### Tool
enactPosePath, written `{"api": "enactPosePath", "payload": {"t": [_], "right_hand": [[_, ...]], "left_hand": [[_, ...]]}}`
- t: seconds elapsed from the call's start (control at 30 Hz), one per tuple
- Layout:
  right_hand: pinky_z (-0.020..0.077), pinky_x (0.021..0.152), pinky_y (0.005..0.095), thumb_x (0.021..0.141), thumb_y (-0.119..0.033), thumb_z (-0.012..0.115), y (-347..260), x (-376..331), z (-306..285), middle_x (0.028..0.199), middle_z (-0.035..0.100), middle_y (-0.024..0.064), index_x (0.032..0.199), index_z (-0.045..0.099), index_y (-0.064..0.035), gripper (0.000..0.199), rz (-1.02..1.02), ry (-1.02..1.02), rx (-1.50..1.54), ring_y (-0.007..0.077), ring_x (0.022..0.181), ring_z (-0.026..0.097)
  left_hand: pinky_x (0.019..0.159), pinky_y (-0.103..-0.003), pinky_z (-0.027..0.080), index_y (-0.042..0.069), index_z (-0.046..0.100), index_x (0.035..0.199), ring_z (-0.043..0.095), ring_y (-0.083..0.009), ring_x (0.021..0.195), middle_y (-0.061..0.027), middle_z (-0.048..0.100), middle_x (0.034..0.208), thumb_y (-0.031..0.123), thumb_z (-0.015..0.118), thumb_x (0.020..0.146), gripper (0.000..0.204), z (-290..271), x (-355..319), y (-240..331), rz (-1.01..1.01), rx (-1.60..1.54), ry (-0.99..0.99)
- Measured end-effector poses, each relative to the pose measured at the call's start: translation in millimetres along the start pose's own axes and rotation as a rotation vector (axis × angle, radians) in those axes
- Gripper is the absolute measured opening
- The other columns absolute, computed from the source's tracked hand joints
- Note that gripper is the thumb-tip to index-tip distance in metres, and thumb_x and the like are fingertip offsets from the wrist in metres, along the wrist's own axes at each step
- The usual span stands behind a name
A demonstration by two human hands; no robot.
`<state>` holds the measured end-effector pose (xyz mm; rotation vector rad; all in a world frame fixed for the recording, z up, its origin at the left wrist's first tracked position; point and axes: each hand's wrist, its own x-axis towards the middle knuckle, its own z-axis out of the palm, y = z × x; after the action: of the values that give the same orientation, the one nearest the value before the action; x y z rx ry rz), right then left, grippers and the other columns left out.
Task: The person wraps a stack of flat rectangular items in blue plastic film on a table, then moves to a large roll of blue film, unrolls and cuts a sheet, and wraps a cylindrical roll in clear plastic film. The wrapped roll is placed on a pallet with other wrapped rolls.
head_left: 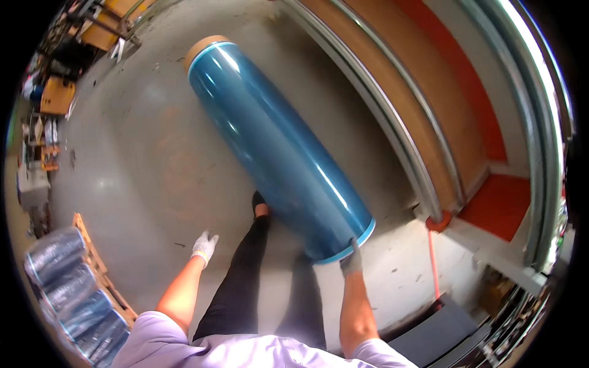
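A long, thick roll of glossy blue film point(270, 135) stretches diagonally ahead of me. Its far end at the upper left shows a brown core point(195, 54), and both ends have a light blue rim. My right hand point(351, 262), in a grey glove, grips the near end's rim, with one finger up on the film; its other fingers are hidden. To the left, apart from the roll, my left hand point(205, 247) hangs in a whitish glove with its fingers apart and nothing in it. Whether the near end rests on the floor, I cannot tell.
Metal rails and rollers of a machine point(392, 132) run along the right. A dark grey box-like cover point(432, 334) stands at lower right. Several wrapped rolls point(76, 300) lie by a wooden pallet point(101, 267) at lower left. Cluttered shelving point(46, 135) lines the far left.
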<state>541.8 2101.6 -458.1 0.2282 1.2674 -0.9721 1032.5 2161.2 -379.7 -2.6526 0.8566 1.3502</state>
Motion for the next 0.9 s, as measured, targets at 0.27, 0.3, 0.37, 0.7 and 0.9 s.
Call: {"api": "enactPosePath", "payload": {"t": [0.27, 0.3, 0.37, 0.7, 0.9], "right_hand": [[0.0379, 0.103, 0.0393, 0.090, -0.017, 0.061, -74, -190, 181, 0.132, 0.053, 0.0110, 0.134, 0.046, 0.0031, 0.050, -0.356, -0.116, -0.552, 0.0257, 0.122, 0.049], [0.0388, 0.101, 0.0381, 0.090, -0.016, 0.061, -90, -209, 219, 0.129, 0.055, 0.0099, 0.131, 0.049, 0.0038, 0.047, -0.397, -0.092, -0.611, 0.0242, 0.120, 0.051], [0.0422, 0.097, 0.0366, 0.090, -0.015, 0.061, -117, -238, 286, 0.122, 0.059, 0.0094, 0.125, 0.054, 0.0040, 0.041, -0.508, -0.129, -0.562, 0.0229, 0.112, 0.055], [0.0369, 0.045, 0.0223, 0.084, -0.032, 0.067, -122, -387, 699, 0.063, 0.059, 0.0017, 0.082, 0.065, -0.0022, 0.030, -1.029, -0.409, -1.204, 0.0087, 0.049, 0.051], [0.0456, 0.052, 0.0316, 0.086, -0.032, 0.062, -79, -403, 860, 0.063, 0.061, 0.0092, 0.078, 0.063, -0.0005, 0.032, -1.294, -0.713, -1.697, 0.0173, 0.055, 0.059]], "left_hand": [[0.112, -0.058, 0.025, 0.015, 0.035, 0.146, 0.027, -0.0504, 0.135, -0.0281, 0.022, 0.151, 0.051, 0.078, 0.068, 0.096, -56, -131, 158, 1.083, 0.251, 0.133], [0.113, -0.058, 0.022, 0.017, 0.036, 0.146, 0.023, -0.0513, 0.138, -0.0281, 0.020, 0.152, 0.054, 0.077, 0.067, 0.096, -66, -144, 179, 1.214, 0.293, 0.104], [0.114, -0.057, 0.018, 0.014, 0.034, 0.148, 0.017, -0.0527, 0.139, -0.0303, 0.017, 0.152, 0.055, 0.076, 0.068, 0.099, -101, -148, 206, 1.279, 0.272, 0.146], [0.115, -0.058, 0.015, -0.005, 0.014, 0.149, 0.008, -0.0551, 0.140, -0.0358, 0.007, 0.152, 0.046, 0.078, 0.069, 0.114, -329, -142, 270, 1.117, -0.261, 0.474], [0.115, -0.058, 0.017, -0.004, 0.021, 0.148, 0.016, -0.0517, 0.140, -0.0339, 0.021, 0.149, 0.058, 0.071, 0.071, 0.111, -417, -112, 295, 1.045, -0.595, 0.848]]}}
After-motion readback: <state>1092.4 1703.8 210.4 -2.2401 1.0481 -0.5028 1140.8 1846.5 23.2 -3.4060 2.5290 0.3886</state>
